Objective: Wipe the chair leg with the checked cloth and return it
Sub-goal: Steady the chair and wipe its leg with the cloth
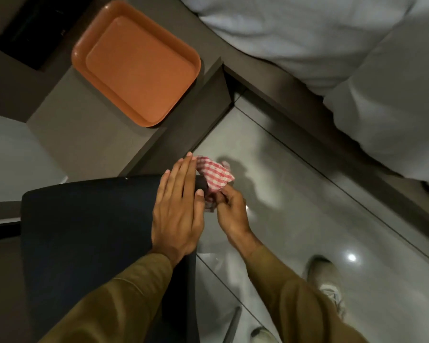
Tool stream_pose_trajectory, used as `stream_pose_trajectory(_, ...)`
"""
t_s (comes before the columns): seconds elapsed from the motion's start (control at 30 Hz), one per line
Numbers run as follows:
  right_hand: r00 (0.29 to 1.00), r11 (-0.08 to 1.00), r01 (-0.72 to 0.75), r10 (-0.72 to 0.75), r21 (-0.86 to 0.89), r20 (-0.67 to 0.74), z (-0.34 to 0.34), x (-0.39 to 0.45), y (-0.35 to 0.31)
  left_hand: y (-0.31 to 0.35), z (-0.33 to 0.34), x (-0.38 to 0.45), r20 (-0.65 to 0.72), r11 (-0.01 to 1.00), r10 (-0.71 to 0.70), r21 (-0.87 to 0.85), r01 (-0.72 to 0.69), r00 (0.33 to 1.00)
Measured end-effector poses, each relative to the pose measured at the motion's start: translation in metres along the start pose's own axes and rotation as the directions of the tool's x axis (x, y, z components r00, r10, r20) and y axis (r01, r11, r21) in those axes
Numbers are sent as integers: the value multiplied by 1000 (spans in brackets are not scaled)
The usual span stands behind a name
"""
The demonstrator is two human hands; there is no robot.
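Seen from above, a person's left hand (177,211) lies flat with fingers spread and straight on the right edge of a dark chair seat (84,233), holding nothing. Just beside it, the right hand (230,211) is curled closed around a bunched red-and-white checked cloth (216,175), which sits at the seat's front right corner above the glossy tiled floor (295,194); the chair leg cannot be made out. An empty orange tray (136,63) rests on the grey bench (84,125) beyond the chair, and a white-sheeted bed (357,58) stands to the right.
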State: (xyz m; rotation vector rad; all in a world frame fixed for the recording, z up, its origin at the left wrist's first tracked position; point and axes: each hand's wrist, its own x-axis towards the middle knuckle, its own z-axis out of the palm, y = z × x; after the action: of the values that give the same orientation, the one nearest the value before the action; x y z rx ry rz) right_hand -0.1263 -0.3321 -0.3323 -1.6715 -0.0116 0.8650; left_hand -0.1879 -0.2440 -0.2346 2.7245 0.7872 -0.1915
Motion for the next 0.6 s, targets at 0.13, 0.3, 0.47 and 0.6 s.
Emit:
stream_pose_trajectory(0.13,1000,985,27,-29,171,7,-1,-32,-23,2,-3,-2,-3,1000,9,-26,-9,1000)
stream_pose_trajectory(0.3,997,986,73,-75,150,9,-5,-71,-20,0,-2,-3,-13,998,16,-67,-17,1000)
stream_pose_trajectory(0.47,996,980,84,-82,178,-20,6,-75,-9,0,-3,-1,0,998,14,-54,-14,1000)
stream_pose_trajectory(0.6,996,986,59,-46,157,-82,10,-43,-3,-1,-1,0,-20,999,28,-40,-29,999)
